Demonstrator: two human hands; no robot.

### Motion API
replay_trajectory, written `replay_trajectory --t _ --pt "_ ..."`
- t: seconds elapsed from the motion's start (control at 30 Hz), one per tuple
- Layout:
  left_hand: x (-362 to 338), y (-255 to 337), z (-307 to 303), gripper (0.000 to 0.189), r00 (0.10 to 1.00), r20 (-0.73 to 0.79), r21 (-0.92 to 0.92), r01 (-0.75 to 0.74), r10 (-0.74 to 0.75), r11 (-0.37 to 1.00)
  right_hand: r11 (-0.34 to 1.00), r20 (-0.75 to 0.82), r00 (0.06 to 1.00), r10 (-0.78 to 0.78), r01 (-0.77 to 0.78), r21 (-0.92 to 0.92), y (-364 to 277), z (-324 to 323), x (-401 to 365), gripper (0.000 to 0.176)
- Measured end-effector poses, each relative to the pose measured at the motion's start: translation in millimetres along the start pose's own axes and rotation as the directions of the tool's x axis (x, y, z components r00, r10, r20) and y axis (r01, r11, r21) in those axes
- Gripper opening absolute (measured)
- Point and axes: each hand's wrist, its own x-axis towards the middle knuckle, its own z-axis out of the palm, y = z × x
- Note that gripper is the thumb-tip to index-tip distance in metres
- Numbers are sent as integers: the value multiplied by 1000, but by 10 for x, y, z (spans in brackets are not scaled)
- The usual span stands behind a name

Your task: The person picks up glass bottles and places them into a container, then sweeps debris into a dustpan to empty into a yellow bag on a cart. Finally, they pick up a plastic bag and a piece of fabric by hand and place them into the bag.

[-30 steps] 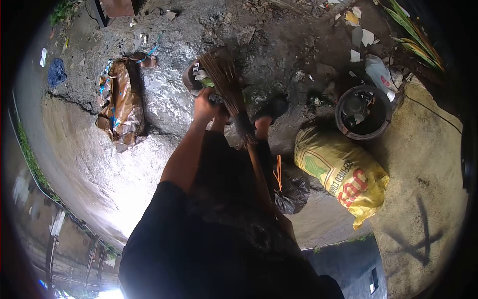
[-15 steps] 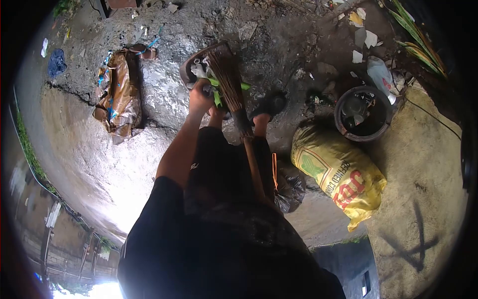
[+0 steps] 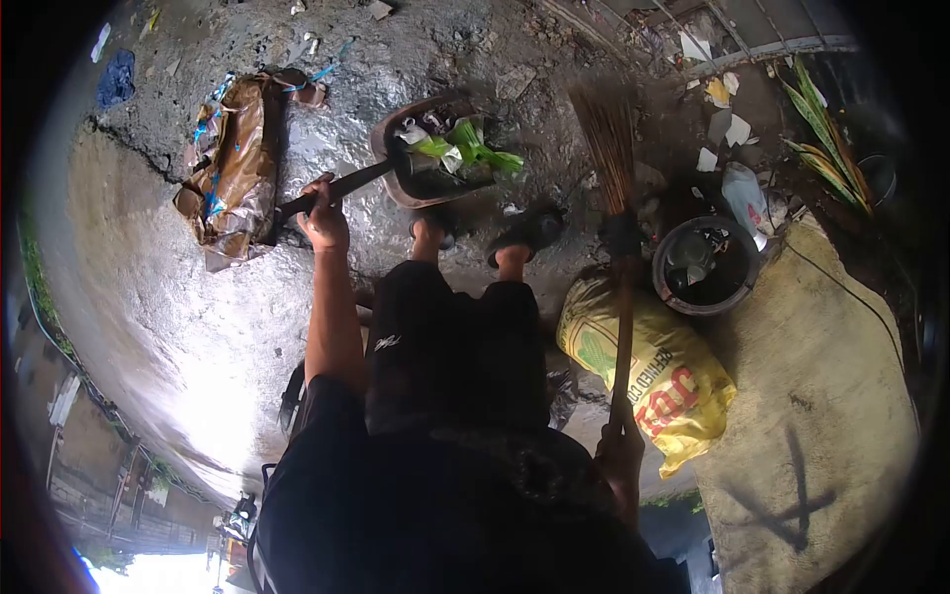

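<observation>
My left hand (image 3: 325, 216) is closed around the dark handle of a dustpan (image 3: 424, 190). Green leaves (image 3: 485, 150) and pale scraps lie in the pan, which sits on or just above the wet ground before my feet. At the right, my right hand (image 3: 619, 457) grips the wooden handle of a stick broom (image 3: 606, 139). The broom's bristles point away from me and look slightly blurred. Its handle passes in front of a yellow sack (image 3: 685, 404).
A crumpled brown bag (image 3: 240, 163) lies left of the dustpan. To the right stands a round pot (image 3: 673, 295) with litter inside, near a white plastic bag (image 3: 744, 203). Paper scraps and a long-leaved plant (image 3: 819, 129) are farther right.
The broom has swung right, away from the dustpan and my legs. My left hand has moved left and now holds the dustpan's handle farther from the pan. The leaves have shifted right.
</observation>
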Motion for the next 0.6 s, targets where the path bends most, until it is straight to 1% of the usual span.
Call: replay_trajectory --t 0.03,0.07,0.1,0.17,0.2,0.23,0.27,0.3,0.33,0.37,0.43,0.47,0.5,0.53,0.57,0.6 --pt "27 63 -59 6 1000 14 -94 22 -21 995 999 -44 999 28 -27 19 -56 45 10 36" --pt "58 109 -104 5 1000 4 -135 10 -10 991 995 -116 990 83 -88 -41 -134 88 12 35" --pt "130 129 -184 5 1000 -7 -147 10 -11 989 995 -121 990 74 -81 -55 -113 108 21 35" --pt "238 167 -413 8 984 152 -210 -64 97 976 999 -94 995 -27 23 -45 -64 58 70 33" --pt "210 293 -355 9 980 169 -203 -72 108 976 994 -123 992 -15 1 -112 -123 81 44 31" --pt "208 368 -375 9 983 140 -219 -88 121 972 990 -117 992 -37 20 -140 -206 118 42 31" --pt "205 437 -403 9 982 150 -275 -69 113 959 951 -151 981 -118 68 -302 -287 155 21 29" --pt "195 494 -440 9 980 164 -331 -49 109 942 885 -173 963 -205 107 -454 -363 186 -23 28" --pt "199 543 -485 9 982 140 -351 -73 130 934 869 -219 952 -212 81 -488 -450 219 -70 27" --pt "208 583 -539 8 987 120 -381 -57 111 923 854 -208 946 -248 112 -508 -506 185 -71 27" --pt "92 685 -630 8 995 74 -446 -26 66 895 914 -95 954 -284 240 -327 -429 -23 -15 32" --pt "-49 834 -556 8 995 45 -466 -53 84 883 864 -118 911 -394 323 -387 -201 -253 242 34" --pt "-205 1066 -408 8 999 9 -477 -42 53 878 899 -240 934 -266 151 -411 -750 63 -179 36" --pt "-338 1278 -329 8 999 -29 -491 -39 28 870 876 -187 937 -296 189 -444 -775 -78 -174 37" --pt "-412 1282 -405 9 993 -37 -474 -113 108 873 846 -121 934 -336 243 -475 -810 -204 -89 38" --pt "-571 1418 -337 9 983 -56 -467 -180 174 866 810 -68 915 -397 314 -496 -884 -341 67 37"
